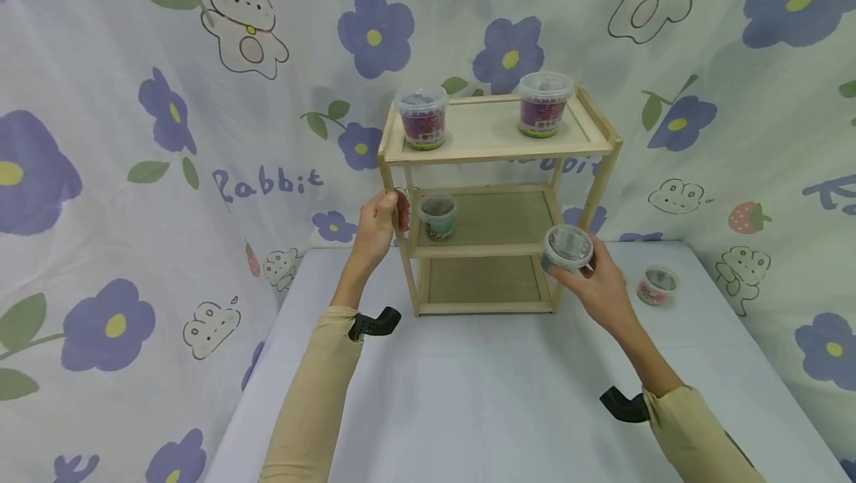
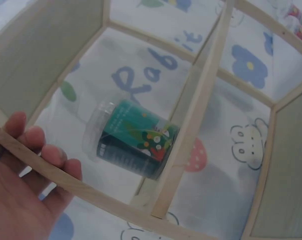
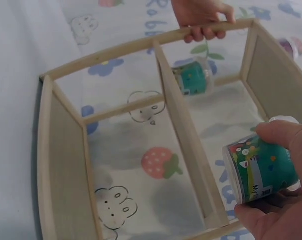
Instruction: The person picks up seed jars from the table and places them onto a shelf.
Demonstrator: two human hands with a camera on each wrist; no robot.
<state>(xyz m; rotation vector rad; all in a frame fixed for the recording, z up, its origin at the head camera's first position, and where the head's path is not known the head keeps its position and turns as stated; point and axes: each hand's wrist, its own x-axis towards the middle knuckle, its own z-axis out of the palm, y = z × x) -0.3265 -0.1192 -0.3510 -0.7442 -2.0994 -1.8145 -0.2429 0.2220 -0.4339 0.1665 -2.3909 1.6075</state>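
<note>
My left hand [image 1: 378,224] grips the left front post of a three-tier wooden shelf [image 1: 495,250], its fingers curled round the wood in the left wrist view. In my right hand [image 1: 602,286] is a clear-lidded plastic tub [image 1: 567,247] with a green label [image 3: 271,165], pinched between thumb and fingers. That tub is tilted, in front of the right post near middle-shelf height. A similar green-labelled tub [image 1: 438,217] stands on the middle shelf at the left, close to my left hand.
Two larger tubs with purple labels stand on the top shelf, a left tub [image 1: 423,120] and a right tub [image 1: 543,105]. A small tub with a reddish label [image 1: 657,287] sits on the white table [image 1: 455,394], right of the shelf. Behind hangs a patterned curtain [image 1: 301,96].
</note>
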